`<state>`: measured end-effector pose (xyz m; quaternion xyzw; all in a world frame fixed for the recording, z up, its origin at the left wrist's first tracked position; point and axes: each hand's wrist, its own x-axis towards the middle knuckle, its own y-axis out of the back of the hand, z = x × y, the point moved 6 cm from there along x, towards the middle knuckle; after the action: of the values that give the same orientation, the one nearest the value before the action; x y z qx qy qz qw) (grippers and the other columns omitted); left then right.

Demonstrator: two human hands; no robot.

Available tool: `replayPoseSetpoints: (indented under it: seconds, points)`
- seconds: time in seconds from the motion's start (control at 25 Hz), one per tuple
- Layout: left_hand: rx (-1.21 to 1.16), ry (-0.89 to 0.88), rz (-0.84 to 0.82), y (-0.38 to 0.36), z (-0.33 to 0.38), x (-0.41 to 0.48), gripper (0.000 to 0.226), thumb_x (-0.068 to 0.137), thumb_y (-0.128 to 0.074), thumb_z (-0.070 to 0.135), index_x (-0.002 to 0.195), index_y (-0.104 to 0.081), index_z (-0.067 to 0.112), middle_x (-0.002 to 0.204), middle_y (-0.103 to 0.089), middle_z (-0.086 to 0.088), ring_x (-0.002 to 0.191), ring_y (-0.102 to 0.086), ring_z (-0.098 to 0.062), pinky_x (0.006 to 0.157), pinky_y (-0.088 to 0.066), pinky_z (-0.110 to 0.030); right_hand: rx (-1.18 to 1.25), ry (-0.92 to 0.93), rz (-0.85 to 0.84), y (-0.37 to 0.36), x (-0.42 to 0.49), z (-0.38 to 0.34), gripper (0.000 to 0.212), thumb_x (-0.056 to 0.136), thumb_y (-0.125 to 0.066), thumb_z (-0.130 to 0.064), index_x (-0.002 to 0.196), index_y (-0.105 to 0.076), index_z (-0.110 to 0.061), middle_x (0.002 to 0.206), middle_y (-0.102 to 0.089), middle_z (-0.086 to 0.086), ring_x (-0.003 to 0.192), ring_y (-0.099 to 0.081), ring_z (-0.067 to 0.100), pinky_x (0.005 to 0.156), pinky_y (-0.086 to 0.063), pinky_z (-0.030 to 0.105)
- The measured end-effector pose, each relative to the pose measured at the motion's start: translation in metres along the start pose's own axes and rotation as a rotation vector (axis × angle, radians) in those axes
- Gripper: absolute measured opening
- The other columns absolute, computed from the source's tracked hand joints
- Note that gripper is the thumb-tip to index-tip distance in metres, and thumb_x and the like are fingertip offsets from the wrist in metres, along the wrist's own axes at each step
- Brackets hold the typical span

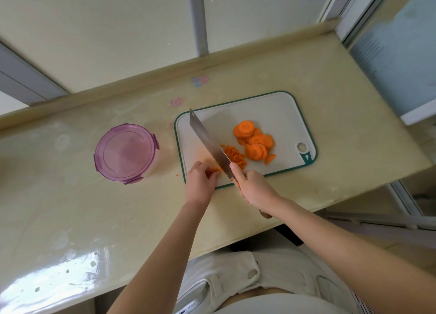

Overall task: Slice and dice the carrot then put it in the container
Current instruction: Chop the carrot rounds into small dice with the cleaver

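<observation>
A white cutting board (pixel 271 110) with a green rim lies on the counter. Several round carrot slices (pixel 256 141) are piled on its right half. A small heap of diced carrot (pixel 234 158) lies just right of the cleaver blade (pixel 208 141). My right hand (pixel 253 187) grips the cleaver's handle, with the blade angled across the board. My left hand (pixel 200 184) holds down a few carrot pieces (pixel 215 169) with curled fingers just left of the blade. A round container (pixel 125 152) with a purple lid on it stands left of the board.
The beige counter (pixel 94 219) runs to a raised back edge below a window. Its near edge falls off just behind my arms, and its right end stops past the board. One crumb of carrot (pixel 176 175) lies on the counter between container and board.
</observation>
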<state>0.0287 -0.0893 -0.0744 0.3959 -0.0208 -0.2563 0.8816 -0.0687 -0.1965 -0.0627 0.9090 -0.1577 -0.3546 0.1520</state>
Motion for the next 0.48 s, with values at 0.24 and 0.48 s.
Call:
replayPoseSetpoints:
  seconds: [0.24,0.48]
  points:
    - [0.012,0.01,-0.01,-0.0013,-0.0018,0.0013,0.003,0.081,-0.066,0.006,0.082,-0.067,0.003,0.073,-0.045,0.0,0.066,-0.044,-0.018,0.057,-0.026,-0.017,-0.042,0.015,0.003,-0.0059,0.0011,-0.0016,0.06,0.099,-0.031,-0.054,0.054,-0.039,-0.015,0.05,-0.041,0.0,0.047,-0.039,0.016,0.052,-0.032,0.028]
    - [0.005,0.017,-0.005,-0.0018,-0.0032,0.001,0.004,0.082,-0.065,0.008,0.083,-0.067,0.005,0.077,-0.048,-0.002,0.067,-0.046,-0.018,0.058,-0.029,-0.018,-0.164,0.01,0.028,-0.0107,-0.0016,-0.009,0.058,0.101,-0.031,-0.048,0.053,-0.036,-0.016,0.054,-0.041,0.001,0.058,-0.042,0.021,0.061,-0.031,0.029]
